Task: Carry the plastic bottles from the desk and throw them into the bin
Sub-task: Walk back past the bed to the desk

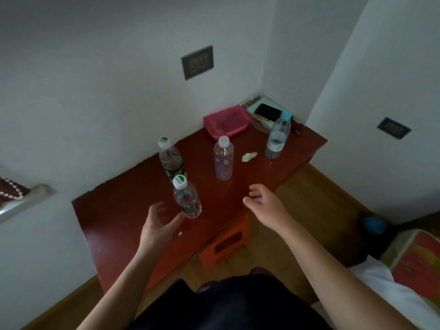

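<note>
Four clear plastic bottles stand upright on a red-brown surface (123,206) set into a corner of white walls. The nearest bottle (187,201), capped in green and white, stands close to the surface's front edge. Our left grip (158,225) is just in front and left of it, wide open with fingers spread, holding nothing. Its thumb tip lies right beside the bottle's base, and we cannot tell whether it touches. Our right grip (266,206) hovers to the right of the nearest bottle, apart from it, also open, with fingers loosely bent and empty.

Just behind the nearest bottle stands a second bottle (170,159) with the same cap. Behind and to its right is a white-capped bottle (223,160). Farther right is a blue-capped bottle (278,135). Well behind the nearest bottle, a pink pouch (226,121) lies against the wall. Below and right of it, an orange stool (226,241) sits under the surface.
</note>
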### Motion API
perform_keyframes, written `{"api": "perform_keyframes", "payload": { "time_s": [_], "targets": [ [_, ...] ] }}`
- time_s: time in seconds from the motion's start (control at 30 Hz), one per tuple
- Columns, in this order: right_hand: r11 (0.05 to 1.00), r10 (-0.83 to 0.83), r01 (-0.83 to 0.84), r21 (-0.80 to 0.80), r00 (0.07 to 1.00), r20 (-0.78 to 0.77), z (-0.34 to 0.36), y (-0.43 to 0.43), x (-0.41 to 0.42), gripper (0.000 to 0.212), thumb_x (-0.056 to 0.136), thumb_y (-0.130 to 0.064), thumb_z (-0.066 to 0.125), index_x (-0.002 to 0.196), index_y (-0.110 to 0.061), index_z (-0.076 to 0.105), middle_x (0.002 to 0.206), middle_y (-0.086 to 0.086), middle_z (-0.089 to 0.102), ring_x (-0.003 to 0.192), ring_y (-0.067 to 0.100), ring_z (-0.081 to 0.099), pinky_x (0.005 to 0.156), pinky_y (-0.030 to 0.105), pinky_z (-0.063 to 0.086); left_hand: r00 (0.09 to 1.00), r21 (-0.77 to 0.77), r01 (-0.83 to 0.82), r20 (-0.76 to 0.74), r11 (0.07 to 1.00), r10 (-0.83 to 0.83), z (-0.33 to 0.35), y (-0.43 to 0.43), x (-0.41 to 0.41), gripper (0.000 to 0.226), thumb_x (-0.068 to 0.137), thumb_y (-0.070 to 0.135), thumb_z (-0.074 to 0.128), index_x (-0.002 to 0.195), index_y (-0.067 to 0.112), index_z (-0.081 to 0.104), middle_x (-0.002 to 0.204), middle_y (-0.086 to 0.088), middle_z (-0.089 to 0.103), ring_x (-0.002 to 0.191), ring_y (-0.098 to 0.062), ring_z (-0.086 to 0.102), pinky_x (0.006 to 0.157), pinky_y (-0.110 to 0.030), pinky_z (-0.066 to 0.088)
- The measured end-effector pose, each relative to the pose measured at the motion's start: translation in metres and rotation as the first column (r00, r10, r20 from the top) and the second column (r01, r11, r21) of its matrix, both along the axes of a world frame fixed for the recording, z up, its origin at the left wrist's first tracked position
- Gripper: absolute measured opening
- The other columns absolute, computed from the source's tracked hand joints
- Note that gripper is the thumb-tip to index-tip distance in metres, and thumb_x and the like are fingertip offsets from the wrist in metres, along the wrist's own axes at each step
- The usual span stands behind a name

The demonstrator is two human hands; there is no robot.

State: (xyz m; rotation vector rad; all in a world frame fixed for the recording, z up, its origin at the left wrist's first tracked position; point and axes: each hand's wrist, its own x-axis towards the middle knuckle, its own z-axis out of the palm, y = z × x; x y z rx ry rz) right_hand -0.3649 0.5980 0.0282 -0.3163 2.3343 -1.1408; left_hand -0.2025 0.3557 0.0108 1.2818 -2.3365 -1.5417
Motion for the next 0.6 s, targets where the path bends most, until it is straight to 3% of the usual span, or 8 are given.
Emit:
{"api": "perform_keyframes", "payload": {
  "time_s": [0.1, 0.17, 0.23, 0.3, 0.47, 0.6],
  "targets": [
    [1.0, 0.012, -0.012, -0.01, 0.999, -0.034, -0.001, -0.024, -0.039, 0.058, 0.091, -0.041, 0.064, 0.142, -0.023, 0.044, 0.132, -0.007, 0.055, 0.111, 0.009, 0.06, 0.093, 0.033, 0.053, 1.0, 0.02, -0.026, 0.01, 0.999, 0.026, -0.008, -0.001, -0.02, 0.088, 0.073, 0.047, 0.084, 0.145, 0.021, 0.041, 0.129, 0.003, 0.055, 0.077, -0.001, 0.061, 0.043, -0.009, 0.048],
    [0.999, 0.029, -0.03, -0.018, 0.999, -0.043, -0.005, -0.038, -0.064, 0.062, 0.089, -0.041, 0.066, 0.143, -0.023, 0.041, 0.132, -0.006, 0.055, 0.112, 0.009, 0.058, 0.091, 0.031, 0.051, 0.999, 0.024, -0.051, -0.002, 0.998, 0.051, -0.018, 0.0, -0.031, 0.099, 0.062, 0.058, 0.085, 0.144, 0.025, 0.04, 0.136, 0.003, 0.055, 0.097, -0.009, 0.066, 0.061, -0.023, 0.058],
    [0.998, 0.062, -0.062, -0.027, 0.998, -0.028, -0.011, -0.049, -0.088, 0.071, 0.086, -0.042, 0.069, 0.146, -0.022, 0.038, 0.135, -0.005, 0.054, 0.115, 0.01, 0.057, 0.094, 0.032, 0.05, 0.995, 0.012, -0.093, -0.02, 0.996, 0.093, -0.023, 0.005, -0.042, 0.101, 0.057, 0.06, 0.085, 0.142, 0.028, 0.041, 0.136, 0.005, 0.058, 0.114, -0.013, 0.062, 0.082, -0.032, 0.056],
    [0.993, 0.114, -0.114, -0.025, 0.993, 0.005, -0.017, -0.058, -0.11, 0.08, 0.083, -0.045, 0.072, 0.149, -0.022, 0.033, 0.139, -0.004, 0.051, 0.121, 0.012, 0.054, 0.099, 0.037, 0.049, 0.99, 0.009, -0.138, -0.037, 0.99, 0.138, -0.023, 0.016, -0.056, 0.093, 0.059, 0.055, 0.085, 0.138, 0.029, 0.045, 0.127, 0.01, 0.062, 0.112, -0.009, 0.062, 0.091, -0.037, 0.055],
    [0.951, 0.305, -0.304, -0.051, 0.952, 0.011, -0.03, -0.077, -0.153, 0.088, 0.072, -0.048, 0.08, 0.145, -0.026, 0.036, 0.137, -0.008, 0.051, 0.124, 0.011, 0.051, 0.101, 0.036, 0.045, 0.944, 0.032, -0.325, -0.051, 0.945, 0.326, -0.026, 0.037, -0.083, 0.059, 0.069, 0.035, 0.087, 0.12, 0.028, 0.057, 0.106, 0.008, 0.071, 0.097, -0.006, 0.068, 0.086, -0.034, 0.057],
    [0.886, 0.44, -0.444, -0.131, 0.896, -0.059, -0.037, -0.093, -0.166, 0.069, 0.073, -0.037, 0.084, 0.13, -0.035, 0.045, 0.124, -0.012, 0.057, 0.114, 0.005, 0.055, 0.085, 0.016, 0.042, 0.883, 0.038, -0.462, -0.069, 0.886, 0.464, -0.027, 0.048, -0.083, 0.052, 0.074, 0.026, 0.086, 0.118, 0.027, 0.057, 0.105, 0.009, 0.072, 0.095, -0.005, 0.07, 0.082, -0.028, 0.058]
  ]
}}
